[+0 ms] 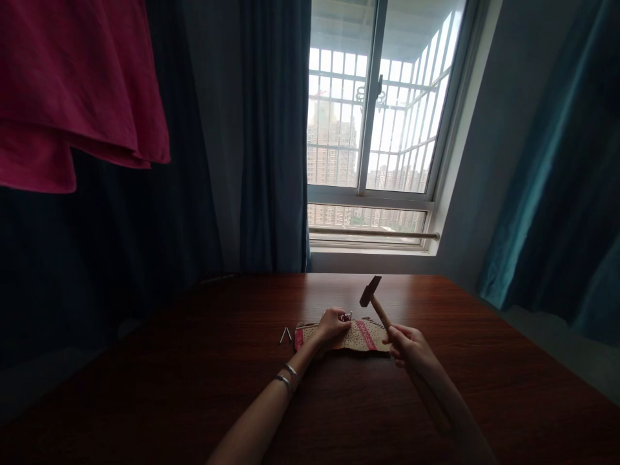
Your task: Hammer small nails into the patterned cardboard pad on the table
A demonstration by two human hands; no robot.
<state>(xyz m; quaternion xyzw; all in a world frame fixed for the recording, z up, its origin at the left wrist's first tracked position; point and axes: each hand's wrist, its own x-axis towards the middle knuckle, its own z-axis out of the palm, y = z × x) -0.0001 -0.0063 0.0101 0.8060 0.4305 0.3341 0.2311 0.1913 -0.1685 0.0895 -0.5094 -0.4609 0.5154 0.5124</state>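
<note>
On the table lies a flat tan piece (356, 339) with many dark dots or small holes and pinkish-red bands; its material is hard to tell. My left hand (333, 324) rests on its upper middle, fingers closed around a slim metal rod (351, 316) that stands about upright. My right hand (411, 345) grips the wooden handle of a hammer (380, 310) at the piece's right end. The hammer's dark head is raised above the piece, apart from the rod. Two thin metal rods (285, 334) lie in a V left of the piece.
The glossy reddish-brown table (217, 387) spreads out on both sides. Beyond its far edge is a barred window (372, 129) with a dark blue curtain (274, 142) beside it. A pink cloth (82, 90) hangs at upper left, another curtain (547, 168) at right.
</note>
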